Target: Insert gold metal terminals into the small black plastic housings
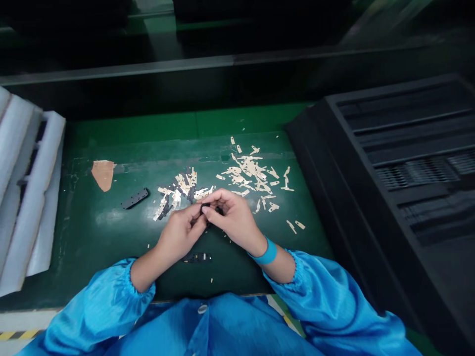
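Both hands (182,228) (234,217) pinch a small black part (205,204) between their fingertips, over the table (92,237).

The held part (205,206) is black, the tabletop (85,237) green, both sleeves (330,287) bright blue

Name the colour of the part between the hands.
The held part is black, seen in the head view.

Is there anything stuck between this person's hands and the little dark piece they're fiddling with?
Nothing visible: the left hand and right hand hold the dark piece directly, though the fingers hide much of it. The loose pale strips lie beyond, not between.
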`<state>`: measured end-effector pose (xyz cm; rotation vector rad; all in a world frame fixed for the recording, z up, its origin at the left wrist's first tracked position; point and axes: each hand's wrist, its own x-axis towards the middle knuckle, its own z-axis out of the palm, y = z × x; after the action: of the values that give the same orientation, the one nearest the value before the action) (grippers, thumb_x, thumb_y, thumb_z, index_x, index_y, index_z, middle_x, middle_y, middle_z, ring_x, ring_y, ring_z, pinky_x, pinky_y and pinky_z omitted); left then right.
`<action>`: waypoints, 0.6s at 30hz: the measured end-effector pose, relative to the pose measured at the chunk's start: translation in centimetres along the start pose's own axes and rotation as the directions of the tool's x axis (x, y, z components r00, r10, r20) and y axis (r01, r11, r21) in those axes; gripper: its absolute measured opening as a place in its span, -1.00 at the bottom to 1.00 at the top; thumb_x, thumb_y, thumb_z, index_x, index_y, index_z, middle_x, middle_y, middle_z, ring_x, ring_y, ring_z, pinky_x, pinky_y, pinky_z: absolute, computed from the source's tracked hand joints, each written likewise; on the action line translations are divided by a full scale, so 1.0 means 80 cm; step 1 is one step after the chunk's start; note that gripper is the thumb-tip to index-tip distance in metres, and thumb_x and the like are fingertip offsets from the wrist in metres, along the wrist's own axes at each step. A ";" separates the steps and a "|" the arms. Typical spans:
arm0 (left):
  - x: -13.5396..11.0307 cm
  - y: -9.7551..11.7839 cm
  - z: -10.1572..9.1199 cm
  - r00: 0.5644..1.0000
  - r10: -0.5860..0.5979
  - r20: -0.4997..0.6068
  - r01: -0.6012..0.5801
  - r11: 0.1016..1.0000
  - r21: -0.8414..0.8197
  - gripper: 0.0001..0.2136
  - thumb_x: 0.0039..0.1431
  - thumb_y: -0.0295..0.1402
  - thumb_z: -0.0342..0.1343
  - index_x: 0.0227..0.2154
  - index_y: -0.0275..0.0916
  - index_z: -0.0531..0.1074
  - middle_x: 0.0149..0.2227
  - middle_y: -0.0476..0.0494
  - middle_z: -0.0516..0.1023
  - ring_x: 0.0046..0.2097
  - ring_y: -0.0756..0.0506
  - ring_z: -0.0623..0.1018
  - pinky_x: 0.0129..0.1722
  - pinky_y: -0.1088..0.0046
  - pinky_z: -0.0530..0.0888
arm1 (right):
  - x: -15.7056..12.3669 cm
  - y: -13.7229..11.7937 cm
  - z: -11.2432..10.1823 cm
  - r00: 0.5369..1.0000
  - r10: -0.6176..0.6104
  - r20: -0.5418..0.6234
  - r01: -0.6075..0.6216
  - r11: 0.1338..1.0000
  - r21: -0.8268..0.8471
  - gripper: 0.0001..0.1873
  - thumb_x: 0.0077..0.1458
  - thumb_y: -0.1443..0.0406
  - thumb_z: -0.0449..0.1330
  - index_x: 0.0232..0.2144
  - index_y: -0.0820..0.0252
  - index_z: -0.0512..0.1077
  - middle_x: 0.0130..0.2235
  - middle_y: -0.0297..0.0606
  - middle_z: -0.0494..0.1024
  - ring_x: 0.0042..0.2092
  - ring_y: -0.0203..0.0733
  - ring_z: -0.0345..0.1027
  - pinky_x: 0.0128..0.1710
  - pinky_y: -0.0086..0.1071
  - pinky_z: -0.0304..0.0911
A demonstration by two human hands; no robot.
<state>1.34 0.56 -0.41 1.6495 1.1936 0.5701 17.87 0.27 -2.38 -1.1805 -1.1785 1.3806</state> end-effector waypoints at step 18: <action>-0.090 -0.001 0.004 0.945 -0.250 -0.211 0.188 0.943 -0.275 -0.82 0.24 -0.26 0.24 -0.18 -0.23 0.50 -0.45 0.00 0.56 -0.44 -0.01 0.55 -0.41 0.53 0.48 | -0.089 -0.020 0.002 0.804 -0.401 0.439 0.591 0.455 -0.666 -0.84 0.39 0.38 0.09 -0.26 0.24 0.45 -0.22 -0.15 0.60 -0.21 -0.13 0.45 -0.19 -0.23 0.38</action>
<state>-1.34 -6.04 0.55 1.2363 1.4011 0.7634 18.52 -6.61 -0.14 -1.0798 -2.2357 0.4891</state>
